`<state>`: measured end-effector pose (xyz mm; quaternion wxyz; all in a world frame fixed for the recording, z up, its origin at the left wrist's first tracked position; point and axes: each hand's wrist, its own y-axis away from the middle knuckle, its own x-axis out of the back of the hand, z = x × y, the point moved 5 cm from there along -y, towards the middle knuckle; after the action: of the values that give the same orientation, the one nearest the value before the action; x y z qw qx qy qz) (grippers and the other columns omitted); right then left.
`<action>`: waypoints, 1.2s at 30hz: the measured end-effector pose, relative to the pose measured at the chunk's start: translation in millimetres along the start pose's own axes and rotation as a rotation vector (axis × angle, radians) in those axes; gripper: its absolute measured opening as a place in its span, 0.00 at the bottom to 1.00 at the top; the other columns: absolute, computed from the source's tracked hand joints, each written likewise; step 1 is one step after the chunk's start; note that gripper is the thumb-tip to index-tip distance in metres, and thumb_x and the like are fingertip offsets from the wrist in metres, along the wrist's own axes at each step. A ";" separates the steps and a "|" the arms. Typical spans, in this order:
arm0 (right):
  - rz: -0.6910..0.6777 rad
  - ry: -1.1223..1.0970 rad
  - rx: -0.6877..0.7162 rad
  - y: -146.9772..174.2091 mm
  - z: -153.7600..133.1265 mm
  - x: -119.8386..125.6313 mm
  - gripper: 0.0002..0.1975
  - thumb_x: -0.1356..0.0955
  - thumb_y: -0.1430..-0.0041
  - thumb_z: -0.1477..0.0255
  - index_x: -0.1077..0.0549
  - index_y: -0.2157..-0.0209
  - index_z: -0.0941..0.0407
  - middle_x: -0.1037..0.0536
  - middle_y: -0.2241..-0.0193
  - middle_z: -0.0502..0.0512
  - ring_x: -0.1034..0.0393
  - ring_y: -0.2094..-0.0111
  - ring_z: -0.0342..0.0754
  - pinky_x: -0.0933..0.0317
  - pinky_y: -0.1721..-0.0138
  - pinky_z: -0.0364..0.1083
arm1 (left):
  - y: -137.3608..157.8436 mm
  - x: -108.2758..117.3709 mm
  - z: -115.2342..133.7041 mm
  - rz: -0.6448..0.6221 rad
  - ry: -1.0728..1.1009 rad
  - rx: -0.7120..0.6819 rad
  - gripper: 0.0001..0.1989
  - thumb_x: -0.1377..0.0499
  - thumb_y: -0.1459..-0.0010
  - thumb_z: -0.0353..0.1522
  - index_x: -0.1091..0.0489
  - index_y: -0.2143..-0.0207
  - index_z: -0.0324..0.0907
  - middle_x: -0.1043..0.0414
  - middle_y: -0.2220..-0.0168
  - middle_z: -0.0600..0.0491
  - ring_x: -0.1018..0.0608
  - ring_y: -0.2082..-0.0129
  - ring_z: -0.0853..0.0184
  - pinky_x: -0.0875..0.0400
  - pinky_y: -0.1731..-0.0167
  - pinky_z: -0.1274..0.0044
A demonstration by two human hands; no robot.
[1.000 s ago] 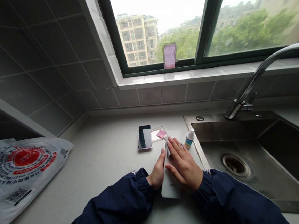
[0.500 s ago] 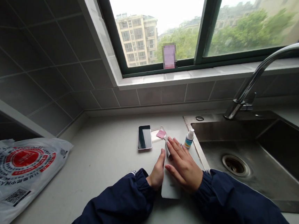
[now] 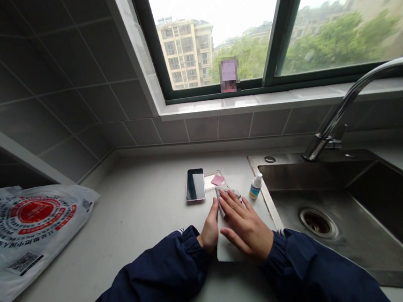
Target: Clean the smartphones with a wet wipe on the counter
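A flat white slab like a tablet lies at an angle between my hands above the counter. My left hand grips its left edge, thumb up along the side, other fingers mostly hidden. Over its upper part, my right hand lies flat with fingers stretched out, pressing on a crumpled grey cloth that is partly hidden beneath the fingers. Just beyond are a clear case with a pink square on it and a dark-screened phone. To the right stands a small white spray bottle with a blue label.
A steel sink with a chrome faucet occupies the right side. On the left, a printed white plastic bag rests on the counter. A window with a sill is behind.
My right hand and the cloth under it have slid slightly left across the white slab, showing more of the cloth. My left hand has shifted slightly left.
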<state>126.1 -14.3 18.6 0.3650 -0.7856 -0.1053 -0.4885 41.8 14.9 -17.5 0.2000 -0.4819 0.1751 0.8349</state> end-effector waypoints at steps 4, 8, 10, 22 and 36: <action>-0.032 -0.008 0.040 0.1 -4.9 -0.4 0.32 0.41 0.32 0.64 0.51 0.32 0.62 0.50 0.32 0.64 0.59 0.31 0.61 0.49 0.37 0.66 | 1.6 2.1 -0.3 0.072 0.069 0.038 0.28 0.55 0.32 0.45 0.33 0.41 0.35 0.31 0.41 0.44 0.41 0.33 0.61 0.59 0.32 0.71; -0.027 -0.017 0.061 -0.5 -7.7 1.4 0.31 0.40 0.32 0.65 0.48 0.32 0.63 0.48 0.32 0.64 0.58 0.31 0.60 0.49 0.37 0.66 | 3.3 2.6 -0.2 0.137 0.109 0.074 0.29 0.56 0.32 0.45 0.34 0.41 0.33 0.28 0.44 0.42 0.37 0.35 0.60 0.56 0.32 0.70; -0.012 -0.023 0.068 -0.8 -8.3 2.8 0.30 0.40 0.32 0.66 0.47 0.33 0.63 0.46 0.33 0.64 0.56 0.31 0.60 0.48 0.37 0.66 | 3.9 1.8 0.6 0.158 0.118 0.084 0.30 0.56 0.32 0.45 0.34 0.41 0.32 0.27 0.45 0.41 0.35 0.36 0.59 0.54 0.33 0.70; 0.027 0.003 0.086 -1.5 -10.4 6.4 0.25 0.39 0.32 0.69 0.38 0.37 0.63 0.41 0.35 0.64 0.49 0.33 0.59 0.44 0.38 0.64 | 5.5 -0.8 1.2 0.205 0.146 0.141 0.31 0.55 0.33 0.47 0.35 0.41 0.30 0.25 0.48 0.39 0.29 0.41 0.58 0.46 0.36 0.70; 0.009 0.012 0.076 -0.8 -9.5 4.4 0.25 0.40 0.32 0.69 0.39 0.36 0.63 0.42 0.35 0.63 0.50 0.33 0.59 0.42 0.39 0.63 | 4.5 -1.9 0.5 0.181 0.164 0.137 0.31 0.55 0.33 0.46 0.33 0.43 0.31 0.26 0.48 0.39 0.30 0.40 0.58 0.48 0.35 0.70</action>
<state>121.3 -21.0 25.2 0.3974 -0.7686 -0.1182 -0.4872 40.1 11.0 -15.1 0.1414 -0.5160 0.2903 0.7934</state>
